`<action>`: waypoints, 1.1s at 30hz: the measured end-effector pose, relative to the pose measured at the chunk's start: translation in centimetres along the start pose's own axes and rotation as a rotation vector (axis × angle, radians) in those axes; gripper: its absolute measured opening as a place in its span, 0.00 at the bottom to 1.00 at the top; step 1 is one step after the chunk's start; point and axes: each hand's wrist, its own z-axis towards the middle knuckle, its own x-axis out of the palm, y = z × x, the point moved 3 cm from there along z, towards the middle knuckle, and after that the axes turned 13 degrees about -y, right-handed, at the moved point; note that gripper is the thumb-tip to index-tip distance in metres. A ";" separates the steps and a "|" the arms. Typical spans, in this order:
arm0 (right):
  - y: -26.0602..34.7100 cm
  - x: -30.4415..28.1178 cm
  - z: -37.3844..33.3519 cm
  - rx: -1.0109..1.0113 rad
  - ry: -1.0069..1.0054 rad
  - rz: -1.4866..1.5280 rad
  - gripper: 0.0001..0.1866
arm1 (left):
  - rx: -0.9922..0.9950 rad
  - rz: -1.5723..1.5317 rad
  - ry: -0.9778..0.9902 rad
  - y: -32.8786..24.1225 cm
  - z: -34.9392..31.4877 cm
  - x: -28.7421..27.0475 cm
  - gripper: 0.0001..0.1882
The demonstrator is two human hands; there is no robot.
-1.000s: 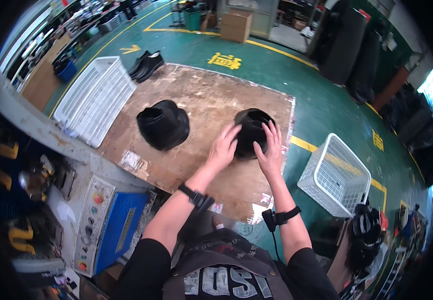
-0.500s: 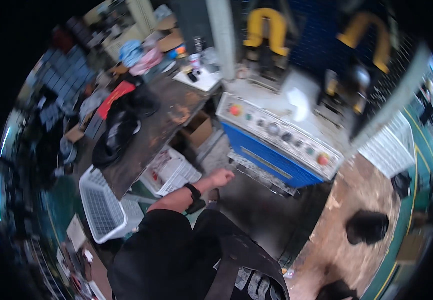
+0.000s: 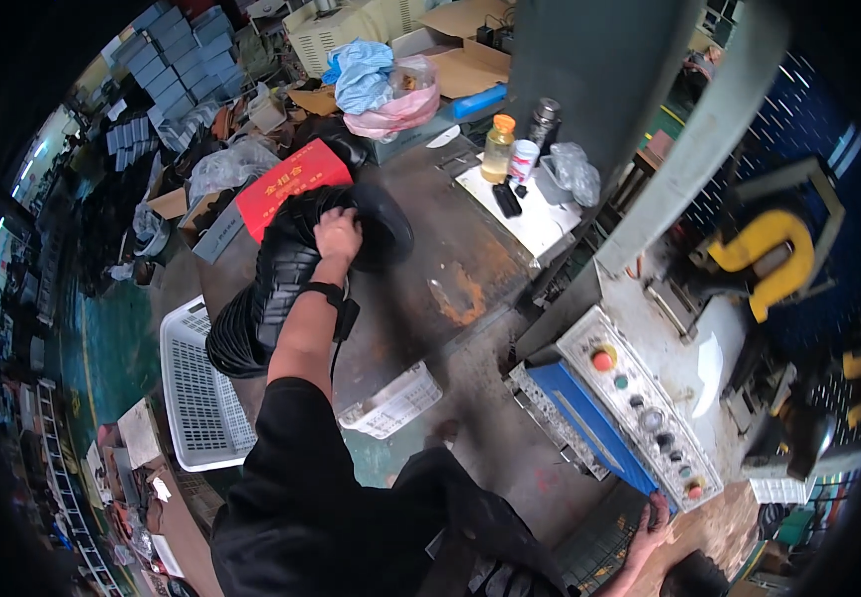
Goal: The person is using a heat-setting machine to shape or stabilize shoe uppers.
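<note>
A long nested stack of black glossy pieces (image 3: 286, 261) lies on the dark worktable (image 3: 420, 234); I cannot make out their exact kind. My left hand (image 3: 338, 237), with a dark band on its wrist, reaches to the stack's upper end and curls its fingers over the top pieces. A flat, round-ended black piece (image 3: 382, 224) lies right beside it. At the lower right, my right hand (image 3: 649, 529) rests its fingertips at the bottom corner of the machine's control panel (image 3: 649, 418). Those fingers are apart and nothing shows in them.
A red box (image 3: 291, 186) stands behind the stack. Bottles, a can and a plastic bag share a white board (image 3: 525, 214) near the grey post (image 3: 594, 90). White baskets (image 3: 174, 398) sit at the table's left and front. Yellow-guarded machinery (image 3: 768, 254) is at right.
My view has swung left toward the table. My left hand has gone from above the floor to the black stack. My right hand has come into view at the control panel.
</note>
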 end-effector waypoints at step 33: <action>27.1 9.5 7.1 -0.538 0.688 0.178 0.09 | 0.667 -1.674 0.989 -27.4 -13.5 -15.4 0.18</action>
